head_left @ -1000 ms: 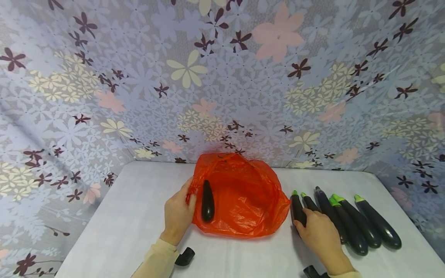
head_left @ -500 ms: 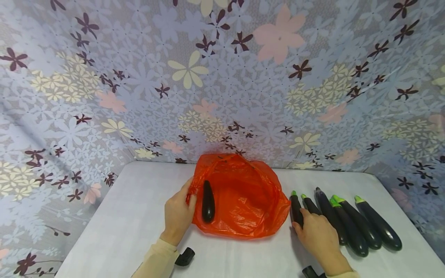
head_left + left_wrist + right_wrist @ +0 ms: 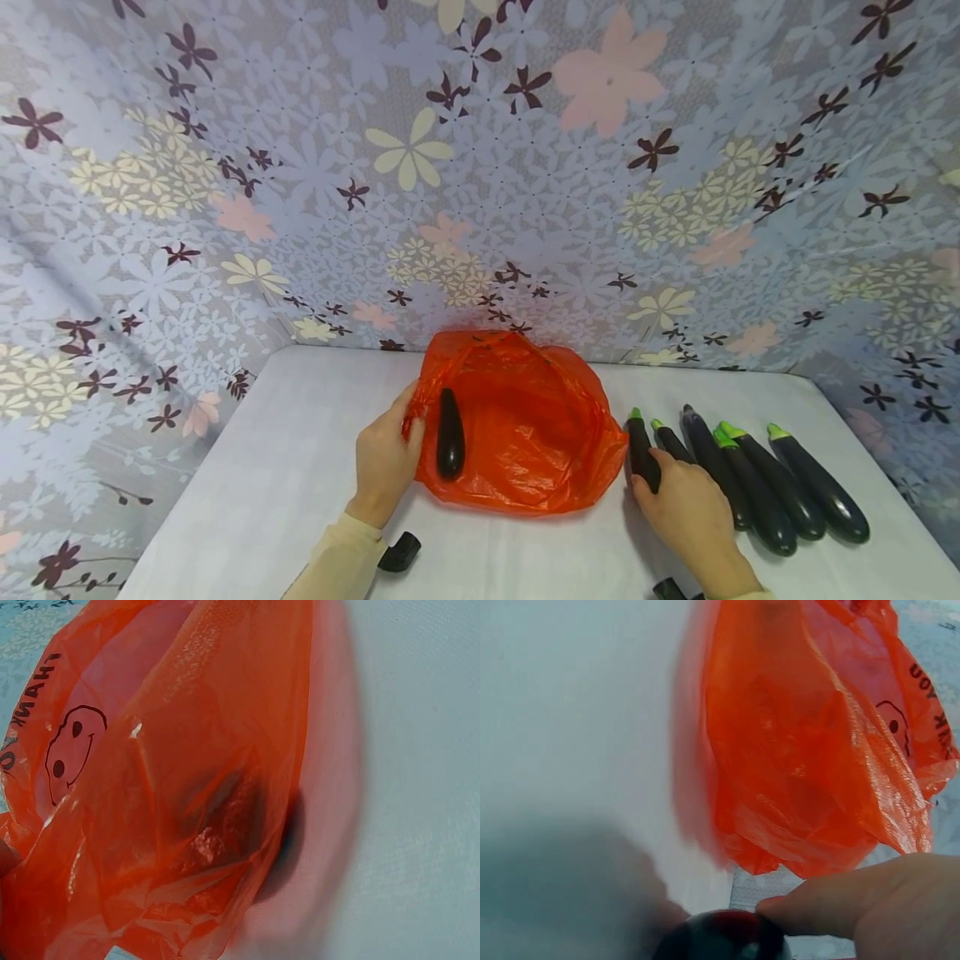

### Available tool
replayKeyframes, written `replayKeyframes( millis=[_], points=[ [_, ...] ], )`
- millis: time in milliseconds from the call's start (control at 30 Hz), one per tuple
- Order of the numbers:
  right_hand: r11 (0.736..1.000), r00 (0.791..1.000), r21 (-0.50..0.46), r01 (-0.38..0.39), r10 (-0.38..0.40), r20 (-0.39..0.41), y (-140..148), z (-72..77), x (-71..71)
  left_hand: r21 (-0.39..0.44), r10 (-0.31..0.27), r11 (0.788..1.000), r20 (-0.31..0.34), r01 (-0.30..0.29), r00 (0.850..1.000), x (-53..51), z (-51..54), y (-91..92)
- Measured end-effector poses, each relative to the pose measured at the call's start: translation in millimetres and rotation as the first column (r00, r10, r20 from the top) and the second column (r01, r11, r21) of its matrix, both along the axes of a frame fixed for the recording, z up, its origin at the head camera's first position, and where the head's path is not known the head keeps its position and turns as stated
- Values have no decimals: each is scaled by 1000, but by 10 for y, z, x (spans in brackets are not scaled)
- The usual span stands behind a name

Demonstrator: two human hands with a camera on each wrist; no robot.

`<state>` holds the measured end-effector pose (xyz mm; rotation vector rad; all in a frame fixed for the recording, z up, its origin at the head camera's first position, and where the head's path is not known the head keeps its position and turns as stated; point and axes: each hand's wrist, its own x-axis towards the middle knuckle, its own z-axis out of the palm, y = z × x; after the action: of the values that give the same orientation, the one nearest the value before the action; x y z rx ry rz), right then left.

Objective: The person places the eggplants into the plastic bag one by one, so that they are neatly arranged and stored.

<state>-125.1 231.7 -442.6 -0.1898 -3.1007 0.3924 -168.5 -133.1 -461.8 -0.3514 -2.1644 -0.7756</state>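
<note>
A red plastic bag point(image 3: 525, 450) lies with its mouth spread open on the white table. One dark eggplant point(image 3: 450, 437) is inside, near the left side of the bag. My left hand point(image 3: 386, 458) pinches the bag's left edge; in the left wrist view the bag's plastic point(image 3: 225, 682) fills much of the picture. Right of the bag, my right hand point(image 3: 686, 504) grips the nearest eggplant point(image 3: 641, 446) of a row, thumb on its left side. In the right wrist view, that eggplant's rounded end point(image 3: 724, 937) shows beside the thumb point(image 3: 832, 904). The fingers' far side is hidden.
Several more eggplants with green stem ends, such as the outermost eggplant point(image 3: 817, 483), lie side by side beyond my right hand. A flower-patterned cloth wall point(image 3: 525, 208) rises behind the table point(image 3: 262, 467). Black wrist-worn devices point(image 3: 400, 552) show below the hands.
</note>
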Motion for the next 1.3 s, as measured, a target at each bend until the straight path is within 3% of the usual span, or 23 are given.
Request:
replayKeyframes(
  millis=[300,600,1033,1300],
  points=[
    [994,996,-70,87,-86,20,31,48,50,-2,-1,1000,5,1,1000,-6,-3,-5],
    [989,994,-131,64,-75,-81,55,105,141,-4,-1,1000,3,1,1000,9,17,-4],
    [981,989,-178,71,-93,-117,42,263,230,-2,0,1000,8,0,1000,6,8,-6],
    [966,976,-236,102,-143,-165,25,345,311,-3,-3,1000,1,3,1000,6,26,-1]
  ],
)
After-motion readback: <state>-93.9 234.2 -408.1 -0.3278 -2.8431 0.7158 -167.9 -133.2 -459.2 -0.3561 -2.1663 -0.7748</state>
